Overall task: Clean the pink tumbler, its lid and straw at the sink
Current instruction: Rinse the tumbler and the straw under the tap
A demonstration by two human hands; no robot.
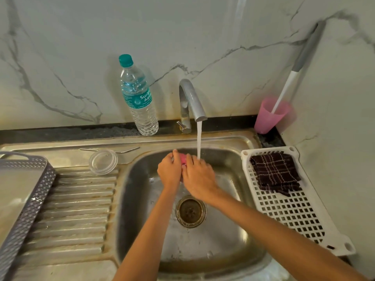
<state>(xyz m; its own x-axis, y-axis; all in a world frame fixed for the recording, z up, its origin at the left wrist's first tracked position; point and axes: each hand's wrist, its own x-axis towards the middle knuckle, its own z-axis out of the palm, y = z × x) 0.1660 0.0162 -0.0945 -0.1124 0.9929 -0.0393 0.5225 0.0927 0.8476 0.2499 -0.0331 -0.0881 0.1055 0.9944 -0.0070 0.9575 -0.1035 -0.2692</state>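
Observation:
The pink tumbler (268, 116) stands on the black counter at the back right corner, with a white and grey brush handle (292, 84) leaning in it. On the drainboard lies the clear round lid (103, 162), and the bent metal straw (113, 150) lies just behind it. Over the sink basin (142, 199), my left hand (169, 172) and my right hand (198, 177) are pressed together around a small pink object (183, 159), mostly hidden between them. Water from the tap (190, 98) falls onto my right hand's fingers.
A water bottle (138, 98) with a teal cap stands left of the tap. At the right of the basin, a white slotted tray (288, 211) holds a dark checked cloth (276, 171). A grey basket (24, 197) sits at the far left. The drain (190, 211) is below my wrists.

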